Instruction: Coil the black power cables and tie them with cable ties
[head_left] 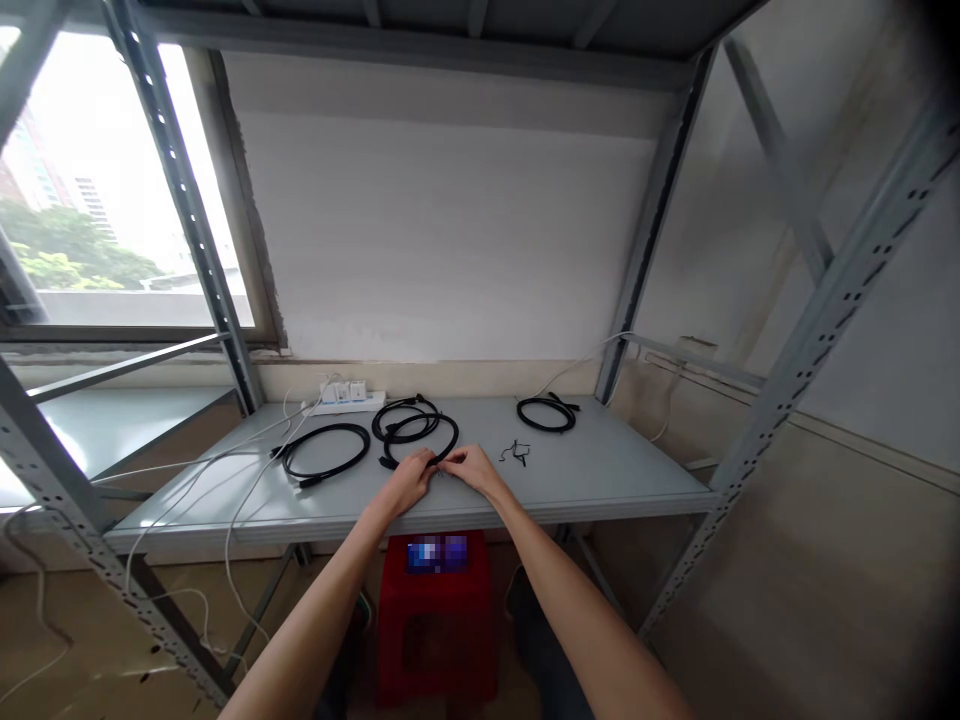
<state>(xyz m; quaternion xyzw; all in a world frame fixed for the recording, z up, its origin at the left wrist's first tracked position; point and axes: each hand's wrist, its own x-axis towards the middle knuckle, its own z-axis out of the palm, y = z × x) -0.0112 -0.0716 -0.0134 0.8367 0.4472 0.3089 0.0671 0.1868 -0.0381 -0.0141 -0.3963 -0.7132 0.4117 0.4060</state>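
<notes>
My left hand (411, 480) is closed on the near side of a coiled black cable (454, 428), which it keeps against the grey shelf. Close beside it, the fingers of my right hand (469, 467) are pinched together at the same coil. A thin dark bit shows by the fingertips, too small to name for sure. Behind this coil, and partly overlapped by it, lies a second black cable coil (375, 420). To the right of my right hand, several short black twist ties (516, 453) lie in a loose cluster.
One more coiled cable (346, 470) lies at left, another coil (547, 430) at back right. A white power strip (349, 402) with plugs stands by the wall; white cords (255, 490) cross the shelf (600, 480). Below, a red stool (435, 640) carries a phone (436, 553). Metal posts (184, 190) flank the shelf.
</notes>
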